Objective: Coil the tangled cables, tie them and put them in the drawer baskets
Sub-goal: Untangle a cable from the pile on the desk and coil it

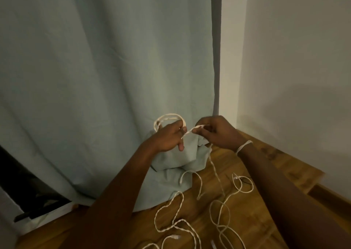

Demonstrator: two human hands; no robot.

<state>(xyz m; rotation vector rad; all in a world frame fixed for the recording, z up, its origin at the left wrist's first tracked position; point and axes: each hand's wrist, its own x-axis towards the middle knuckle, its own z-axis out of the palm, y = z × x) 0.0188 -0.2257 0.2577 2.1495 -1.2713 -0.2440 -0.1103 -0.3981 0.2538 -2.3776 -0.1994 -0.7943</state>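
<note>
My left hand [170, 137] grips a small coil of white twisted cable [168, 118] that loops up above its fingers. My right hand [216, 133] pinches the same cable [196, 128] just to the right of the coil, a short taut stretch running between both hands. From my right hand the cable drops to the wooden floor and joins a loose tangle of white cables [218, 216] with several loops. A plug end [173, 236] lies near the bottom edge. A white band [244, 146] circles my right wrist.
A pale green curtain [106, 74] hangs in front and bunches on the wooden floor [252, 172]. A white wall [296, 59] stands to the right with a wooden skirting board [328, 195]. A dark object [28, 188] lies at the lower left.
</note>
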